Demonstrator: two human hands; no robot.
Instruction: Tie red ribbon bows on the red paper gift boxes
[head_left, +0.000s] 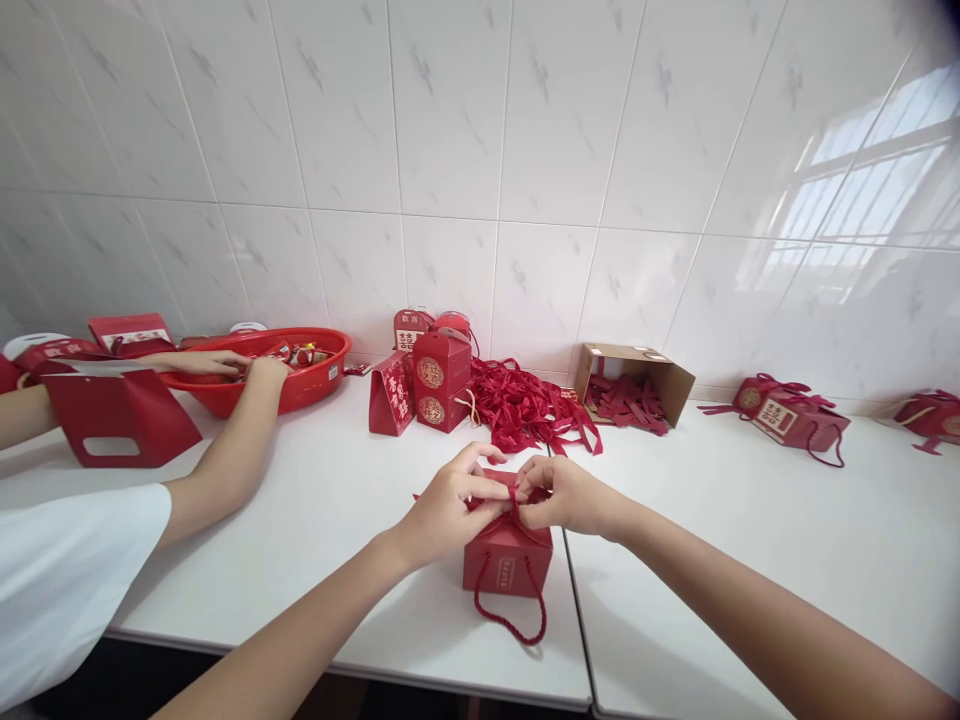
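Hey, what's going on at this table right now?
A person has both hands on a small red gift box on the white table: the left hand and right hand pinch a red ribbon at its top. Behind lie a heap of loose ribbons, stacked red boxes and a tipped cardboard box. To the left, a co-worker's hand reaches into a red basin.

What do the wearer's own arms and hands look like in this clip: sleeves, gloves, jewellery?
Both forearms are bare from the frame edge to the wrist, with no sleeve showing. The left hand and right hand wear no gloves, and no watch, bracelet or ring is visible. The white short sleeve at far left belongs to another person.
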